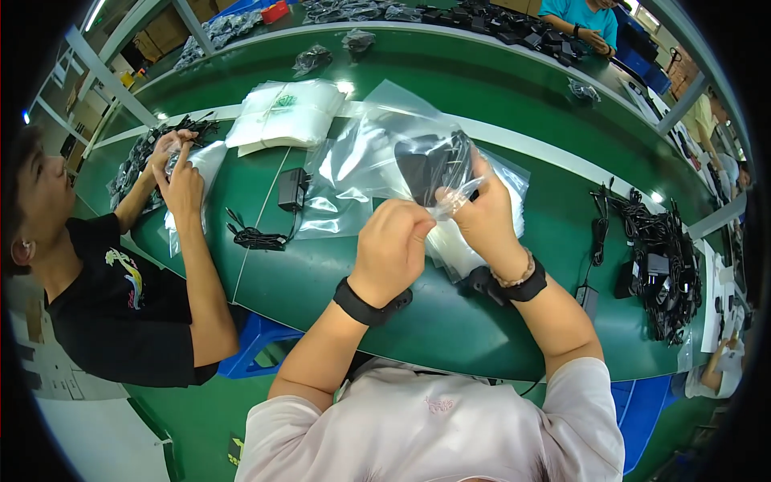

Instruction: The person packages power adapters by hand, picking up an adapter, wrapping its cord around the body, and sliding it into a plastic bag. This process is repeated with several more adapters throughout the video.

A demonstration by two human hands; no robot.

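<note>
A clear plastic bag [385,108] with a black power adapter [416,167] inside is held up over the green table. Wrapped round the adapter end of the bag is my right hand [488,215], its thumb pressing on the plastic. My left hand [393,247] is closed in a pinch at the bag's near edge; the fingertips are partly hidden. Beneath my hands lie more flat clear bags [458,251]. Left of them, another black adapter [292,189] sits with its coiled cable [255,234] on the table.
A banded stack of clear bags [285,112] stands at the far left. Heaped at the right are black adapters and cables [662,277]. A co-worker [120,297] handles a bag at my left; another person [590,28] sits across, by a raised shelf [482,76] holding bagged goods.
</note>
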